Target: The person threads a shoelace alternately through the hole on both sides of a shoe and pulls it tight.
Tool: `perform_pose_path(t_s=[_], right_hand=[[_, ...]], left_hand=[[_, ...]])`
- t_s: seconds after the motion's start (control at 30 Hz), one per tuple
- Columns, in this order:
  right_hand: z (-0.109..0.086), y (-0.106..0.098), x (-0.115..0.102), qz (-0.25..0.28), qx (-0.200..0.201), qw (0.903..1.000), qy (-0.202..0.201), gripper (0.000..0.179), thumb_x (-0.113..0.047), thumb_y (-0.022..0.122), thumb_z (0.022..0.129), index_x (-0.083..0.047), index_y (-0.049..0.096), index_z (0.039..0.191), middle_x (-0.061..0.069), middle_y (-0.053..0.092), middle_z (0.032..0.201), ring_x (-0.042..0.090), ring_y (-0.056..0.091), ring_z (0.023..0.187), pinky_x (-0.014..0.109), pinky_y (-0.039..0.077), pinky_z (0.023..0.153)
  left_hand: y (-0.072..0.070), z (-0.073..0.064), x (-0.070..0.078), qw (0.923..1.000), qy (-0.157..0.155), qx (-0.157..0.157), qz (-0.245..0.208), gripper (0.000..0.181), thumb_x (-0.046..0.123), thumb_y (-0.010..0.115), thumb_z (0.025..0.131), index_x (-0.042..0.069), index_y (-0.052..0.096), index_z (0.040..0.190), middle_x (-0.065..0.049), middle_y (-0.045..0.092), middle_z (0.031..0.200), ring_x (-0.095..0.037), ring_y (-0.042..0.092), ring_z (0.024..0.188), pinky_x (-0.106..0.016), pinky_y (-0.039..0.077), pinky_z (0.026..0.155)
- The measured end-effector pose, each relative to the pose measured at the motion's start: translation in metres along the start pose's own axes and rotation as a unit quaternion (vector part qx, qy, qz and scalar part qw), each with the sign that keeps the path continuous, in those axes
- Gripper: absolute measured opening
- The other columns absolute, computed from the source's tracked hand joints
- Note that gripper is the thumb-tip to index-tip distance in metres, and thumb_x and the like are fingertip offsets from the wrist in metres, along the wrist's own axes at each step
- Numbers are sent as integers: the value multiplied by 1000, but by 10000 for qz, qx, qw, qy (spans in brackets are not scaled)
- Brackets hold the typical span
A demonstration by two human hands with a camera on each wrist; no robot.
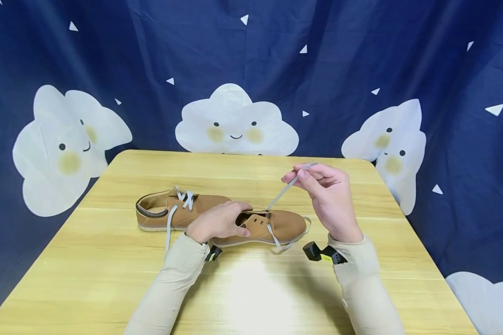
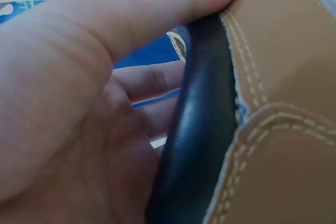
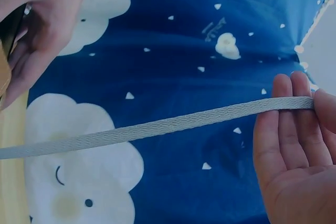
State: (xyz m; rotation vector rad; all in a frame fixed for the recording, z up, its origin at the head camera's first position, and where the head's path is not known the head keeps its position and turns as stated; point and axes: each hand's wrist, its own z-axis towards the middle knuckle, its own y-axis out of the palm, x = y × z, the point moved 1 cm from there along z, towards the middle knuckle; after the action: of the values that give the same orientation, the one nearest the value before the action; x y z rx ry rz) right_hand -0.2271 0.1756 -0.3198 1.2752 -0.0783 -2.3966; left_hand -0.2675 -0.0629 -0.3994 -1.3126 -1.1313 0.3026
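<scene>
A brown lace-up shoe lies on the table, its toe toward the right. My left hand grips its heel end; in the left wrist view the thumb presses the outer side near the dark padded collar, with fingers on the far side. My right hand is raised beyond the toe and pinches a grey flat shoelace between thumb and fingers. That lace runs taut down to an eyelet near the toe, as the right wrist view shows it stretched. Its other end hangs loose over the near side.
A second brown shoe, with pale laces partly threaded, lies behind and left of the first. Both are on a light wooden table. A dark blue curtain with cloud prints hangs behind the table.
</scene>
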Motion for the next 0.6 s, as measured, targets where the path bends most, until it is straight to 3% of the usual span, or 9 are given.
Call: perform_pose_path(t_s=[0.33,0.43,0.53,0.6], right_hand=[[-4,4,-13,275,-114,9990,-332,31,16,51,99,-1,76,107,10,81,95,23,78,92,37,61,94],[-2,1,-9,11,46,9998,-197,27,14,53,99,1,76,107,10,81,93,23,78,92,38,61,95],[3,-6,-3,-238,222,9995,32,22,10,57,99,1,75,108,8,81,92,22,78,92,37,61,93],[6,-11,2,-308,298,9990,144,21,8,59,99,-1,75,109,7,81,92,20,78,91,35,62,92]], left_hand=[[0,1,0,10000,-32,-45,-36,63,29,84,88,9,58,142,-4,69,121,-17,62,93,-41,54,90],[0,0,1,10000,9,-40,89,72,30,83,89,8,51,149,-8,65,137,-23,65,112,-44,52,103],[0,-2,10,9968,502,410,462,74,30,84,88,7,50,150,-10,59,144,-27,60,128,-46,48,111],[2,-2,22,9866,1045,939,835,66,26,84,88,7,55,144,-9,60,139,-26,60,126,-42,50,108]])
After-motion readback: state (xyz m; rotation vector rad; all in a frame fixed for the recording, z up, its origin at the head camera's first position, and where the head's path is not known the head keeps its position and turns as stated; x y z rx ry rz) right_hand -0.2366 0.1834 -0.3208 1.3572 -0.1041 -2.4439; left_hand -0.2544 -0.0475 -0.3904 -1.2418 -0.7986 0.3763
